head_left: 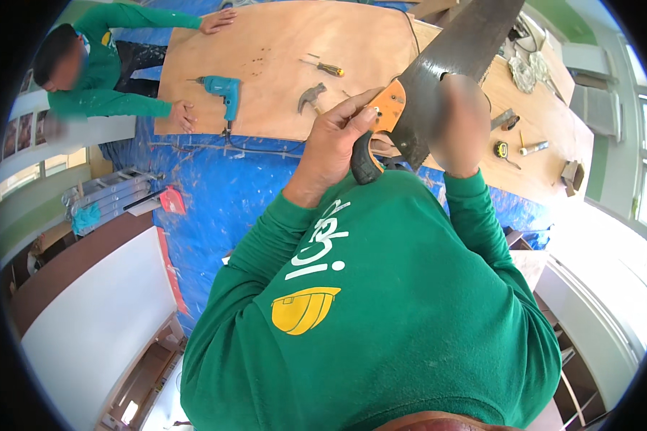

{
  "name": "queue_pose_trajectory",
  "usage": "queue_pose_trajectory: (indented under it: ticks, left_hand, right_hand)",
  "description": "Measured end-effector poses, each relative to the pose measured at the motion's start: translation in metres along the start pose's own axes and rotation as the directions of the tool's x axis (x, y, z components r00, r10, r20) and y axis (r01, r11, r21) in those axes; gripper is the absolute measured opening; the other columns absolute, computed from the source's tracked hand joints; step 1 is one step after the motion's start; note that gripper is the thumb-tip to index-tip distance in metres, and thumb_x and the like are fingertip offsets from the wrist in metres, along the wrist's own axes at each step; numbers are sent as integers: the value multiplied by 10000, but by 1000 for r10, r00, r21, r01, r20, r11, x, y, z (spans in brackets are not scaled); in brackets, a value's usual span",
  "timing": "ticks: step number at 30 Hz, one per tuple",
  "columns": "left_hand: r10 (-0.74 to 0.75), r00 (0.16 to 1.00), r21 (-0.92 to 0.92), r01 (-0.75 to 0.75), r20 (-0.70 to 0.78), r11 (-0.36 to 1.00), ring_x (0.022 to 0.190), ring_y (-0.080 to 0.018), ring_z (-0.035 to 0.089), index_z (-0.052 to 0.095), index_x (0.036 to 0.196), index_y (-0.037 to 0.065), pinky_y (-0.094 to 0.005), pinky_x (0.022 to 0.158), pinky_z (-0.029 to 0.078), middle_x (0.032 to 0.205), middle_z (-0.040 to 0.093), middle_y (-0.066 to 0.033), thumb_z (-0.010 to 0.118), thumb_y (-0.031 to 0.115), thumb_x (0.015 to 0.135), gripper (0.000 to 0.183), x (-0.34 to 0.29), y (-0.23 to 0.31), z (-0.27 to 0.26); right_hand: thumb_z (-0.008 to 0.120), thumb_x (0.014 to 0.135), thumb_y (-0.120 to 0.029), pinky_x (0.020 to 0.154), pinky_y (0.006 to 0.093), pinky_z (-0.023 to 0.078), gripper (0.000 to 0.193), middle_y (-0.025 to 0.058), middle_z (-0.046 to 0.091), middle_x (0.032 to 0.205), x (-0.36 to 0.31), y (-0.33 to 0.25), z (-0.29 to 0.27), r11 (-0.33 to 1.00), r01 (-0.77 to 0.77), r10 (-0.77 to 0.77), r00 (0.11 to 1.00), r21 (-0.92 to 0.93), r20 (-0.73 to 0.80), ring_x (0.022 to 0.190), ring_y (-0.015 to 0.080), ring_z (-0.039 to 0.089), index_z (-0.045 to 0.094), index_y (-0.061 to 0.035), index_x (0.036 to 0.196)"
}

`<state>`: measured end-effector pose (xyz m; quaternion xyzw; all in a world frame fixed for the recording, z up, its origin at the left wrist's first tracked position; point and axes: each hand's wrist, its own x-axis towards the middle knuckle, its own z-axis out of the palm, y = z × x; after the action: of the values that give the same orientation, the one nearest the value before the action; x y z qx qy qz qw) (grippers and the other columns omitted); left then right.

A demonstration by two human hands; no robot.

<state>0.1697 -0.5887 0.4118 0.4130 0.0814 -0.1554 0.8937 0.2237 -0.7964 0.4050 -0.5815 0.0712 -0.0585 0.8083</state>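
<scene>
A handsaw [446,61] is held up in front of my chest, its wide grey blade slanting up to the far right. My left hand [331,144] is closed around its orange and black handle, thumb on the orange part. Over the blade, near the handle end, is my right hand [464,126]; it is blurred, so its fingers and any grip cannot be made out. Just beyond my left hand, a claw hammer [311,97] lies on the wooden board [266,43], its shaft partly hidden. A screwdriver [329,70] lies farther off.
A teal power drill [226,93] lies at the board's left, where a person [122,65] rests both hands on the wood. A tape measure [501,149] and other tools lie right. Blue sheeting [208,187] covers the floor; a folded ladder [111,197] is at left.
</scene>
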Motion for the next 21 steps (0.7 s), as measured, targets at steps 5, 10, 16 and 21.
queue_pose_trajectory:
  ticks: [5, 10, 16, 21]
  left_hand:
    - [18, 1000, -53, -18, -3, 998, 1123, -221, 756, 541, 1576, -64, -396, 874, 719, 1421, 690, -184, 593, 135, 1153, 471, -6, 3, 1]
    - [67, 997, -22, -68, -49, 997, 1105, -210, 758, 548, 1573, -59, -386, 851, 726, 1400, 702, -178, 610, 130, 1146, 471, -13, -1, -3]
    - [41, 997, -35, -43, -66, 998, 1080, -207, 765, 552, 1575, -47, -379, 834, 730, 1369, 716, -171, 617, 109, 1136, 471, -18, -1, -8]
    - [71, 991, 110, -58, -110, 992, 1052, -191, 768, 558, 1584, -17, -343, 778, 728, 1351, 725, -159, 667, 96, 1103, 506, -23, 1, -5]
  right_hand:
    - [735, 1096, -237, 951, 304, 540, 348, 57, 767, 1212, 1, 0, 9, 1000, -9, 8, 1000, 6, 29, 1068, 126, 679, 718, 38, 1308]
    - [747, 1092, -261, 959, 290, 524, 365, 45, 762, 1208, 0, 6, 13, 999, -29, 28, 998, 14, 64, 1074, 115, 666, 717, 29, 1311]
    - [748, 1094, -294, 945, 286, 524, 393, 44, 765, 1200, -4, 8, 15, 997, -42, 46, 997, -68, 58, 1059, 115, 663, 717, 32, 1311]
    - [748, 1094, -301, 935, 289, 531, 408, 49, 768, 1190, -6, 7, 21, 993, -44, 54, 995, -113, 86, 1048, 117, 666, 717, 44, 1310]
